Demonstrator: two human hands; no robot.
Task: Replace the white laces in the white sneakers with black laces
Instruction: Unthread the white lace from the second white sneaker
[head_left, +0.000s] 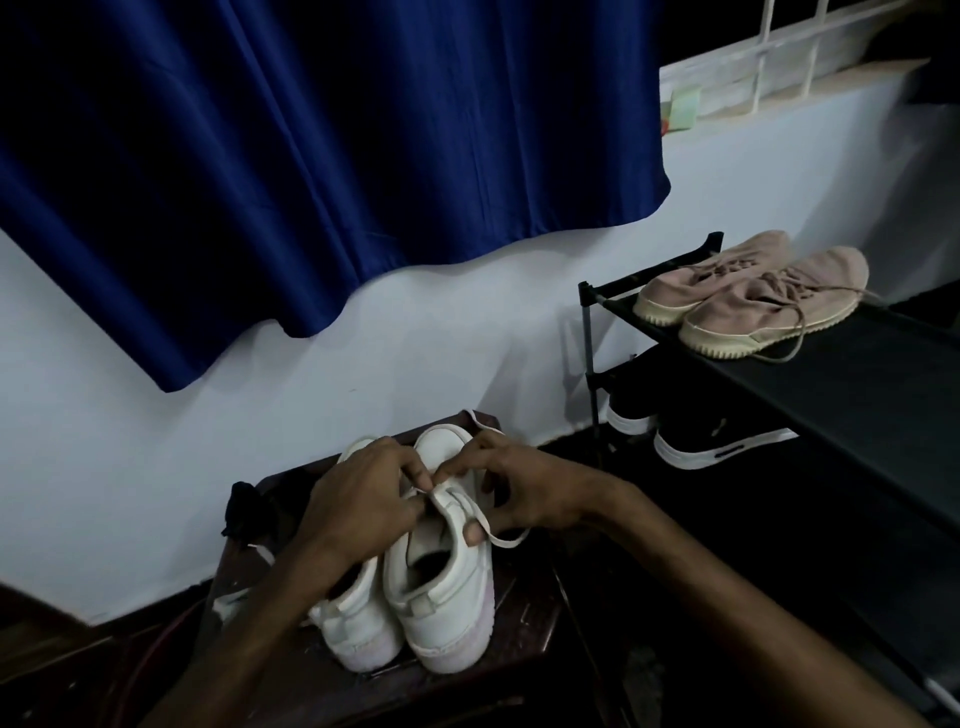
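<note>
Fingertips (418, 473) of our left hand (358, 499) and right hand (524, 488) pinch the white lace (470, 514) close together over the tongue of 1 white sneaker (441, 597), likely to work it out of the eyelets. Both sneakers sit heels toward us on a dark stool (524, 629). A dark bundle (241, 506), probably the black laces, lies at its left corner. The shoe rack (831, 395) stands well apart and blocks nothing.

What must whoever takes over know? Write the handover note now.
Left hand: pinches the white lace on the right sneaker.
Right hand: pinches the same lace.
Both sneakers stand on the dark stool; a dark bundle, possibly the black laces, lies at its left edge.
Done: white lace loosened, not out.
Left: pull it out, thread black laces; lacing of the left sneaker is hidden.
</note>
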